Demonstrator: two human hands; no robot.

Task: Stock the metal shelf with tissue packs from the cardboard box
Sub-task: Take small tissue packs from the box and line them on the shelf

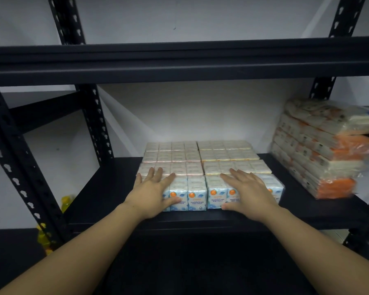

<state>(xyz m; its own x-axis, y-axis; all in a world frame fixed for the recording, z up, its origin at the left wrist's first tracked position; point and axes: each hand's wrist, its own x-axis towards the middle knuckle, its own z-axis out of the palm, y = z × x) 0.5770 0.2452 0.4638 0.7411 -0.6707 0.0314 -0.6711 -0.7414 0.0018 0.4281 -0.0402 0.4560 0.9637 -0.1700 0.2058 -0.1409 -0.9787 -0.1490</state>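
While tissue packs (197,195) fill the metal shelf (107,188), left hand (152,191) spread flat on them, right hand (246,191) likewise spread.

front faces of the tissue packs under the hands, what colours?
White and light blue with an orange circle, on the front-row tissue packs; head view, the only one.

I see a matt black metal shelf (107,188) with punched uprights. The tissue packs (197,196) look wrapped in glossy clear plastic film, as does the stacked bundle (320,150), whose film crinkles.
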